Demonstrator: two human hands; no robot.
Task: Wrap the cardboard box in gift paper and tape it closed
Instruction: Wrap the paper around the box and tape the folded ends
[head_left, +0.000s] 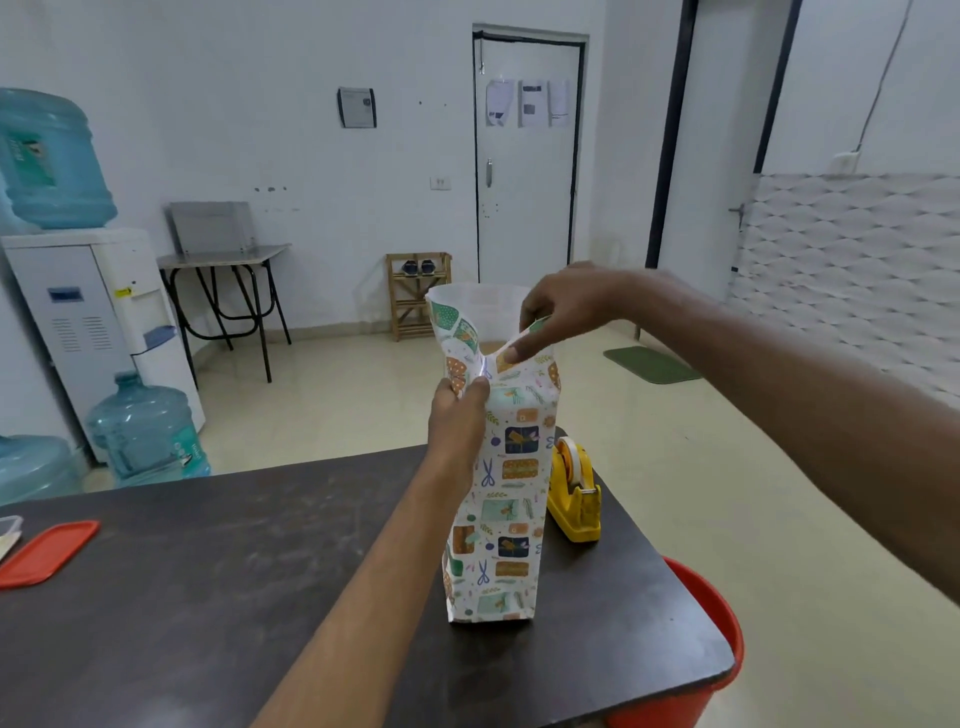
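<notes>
A tall box wrapped in patterned gift paper (506, 499) stands upright on the dark table (208, 582). The paper's top end stands open above the box, with a bit of brown cardboard showing inside. My left hand (457, 410) pinches the paper at the near left top corner. My right hand (558, 312) reaches over the top and presses the near flap inward with the thumb and fingers around its edge. A yellow tape dispenser (574, 493) with a white tape roll stands just right of the box.
An orange lid (47, 553) and the corner of a clear container (8, 527) lie at the table's left edge. A red bucket (711, 649) sits below the table's right corner. Water jugs and a dispenser stand at left on the floor.
</notes>
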